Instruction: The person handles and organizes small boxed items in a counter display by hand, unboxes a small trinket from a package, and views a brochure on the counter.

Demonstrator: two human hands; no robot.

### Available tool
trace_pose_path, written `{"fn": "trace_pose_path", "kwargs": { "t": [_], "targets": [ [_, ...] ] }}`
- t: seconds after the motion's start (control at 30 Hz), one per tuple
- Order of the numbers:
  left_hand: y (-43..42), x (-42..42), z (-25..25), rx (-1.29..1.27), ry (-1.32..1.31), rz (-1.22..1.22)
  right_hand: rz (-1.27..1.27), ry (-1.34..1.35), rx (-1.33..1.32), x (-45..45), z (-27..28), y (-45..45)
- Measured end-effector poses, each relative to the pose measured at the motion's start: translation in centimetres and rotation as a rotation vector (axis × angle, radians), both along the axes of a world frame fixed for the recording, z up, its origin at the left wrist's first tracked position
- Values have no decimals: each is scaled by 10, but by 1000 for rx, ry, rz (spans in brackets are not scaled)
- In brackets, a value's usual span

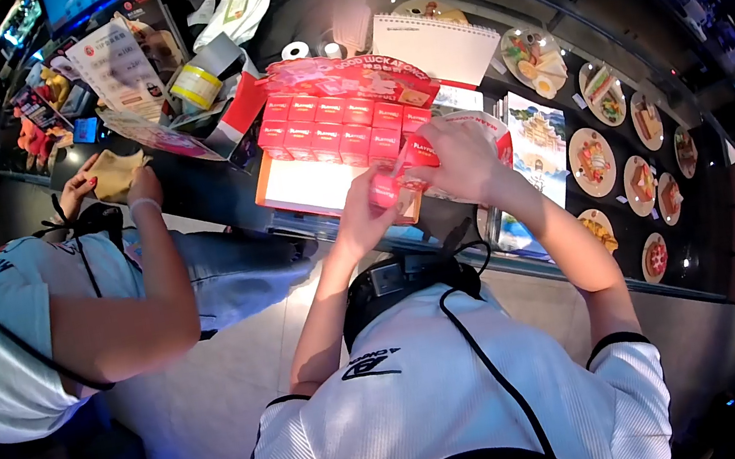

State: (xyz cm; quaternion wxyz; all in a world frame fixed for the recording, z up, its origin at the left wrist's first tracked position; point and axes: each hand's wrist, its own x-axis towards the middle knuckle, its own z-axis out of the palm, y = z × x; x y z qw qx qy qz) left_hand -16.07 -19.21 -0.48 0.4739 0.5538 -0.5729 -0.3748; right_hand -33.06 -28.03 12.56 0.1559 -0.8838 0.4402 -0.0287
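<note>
My left hand [362, 219] is closed around a small pinkish-red box [384, 190], held just in front of the display. My right hand [465, 161] has its fingers wrapped on another red box [421, 151] with white lettering, at the right end of the rows. Part of that box is hidden by the fingers. Beside both hands stands a display carton [340, 67] with a pink printed header, filled with several matching red boxes [329, 138]. A bare white panel [313, 182] shows at the front of the carton, left of my left hand.
On the left, another person [104, 283] handles a tan cloth-like piece [120, 174]. A spiral-bound calendar [434, 48] stands behind the carton. Illustrated booklets [536, 143] lie to its right, next to a case of plated food [593, 163]. Tape rolls [196, 87] and leaflets [116, 62] crowd the counter's left.
</note>
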Motion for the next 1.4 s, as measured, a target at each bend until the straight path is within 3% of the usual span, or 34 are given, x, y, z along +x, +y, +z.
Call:
{"fn": "trace_pose_path", "kwargs": {
  "t": [0.17,0.5,0.73,0.83,0.97,1.13,1.23,1.4],
  "targets": [
    [1,4,8,55,102,-48,10,5,-2,1,0,-2],
    [-4,7,4,-35,-32,-56,24,76,-37,9,11,-10],
    [0,5,30,209,56,-1,1,125,-1,16,-4,-20],
    [-3,7,13,97,-139,11,-6,132,-45,15,-16,-21],
    [-4,8,15,40,-170,-8,88,82,-339,16,-33,-19],
    [-3,9,5,57,-136,-17,180,61,-463,19,-31,-25],
    [-3,9,2,67,-100,-18,155,79,-305,19,-36,-30],
    [-4,7,-3,86,-21,5,168,159,-261,16,-37,-23]
  ]
}}
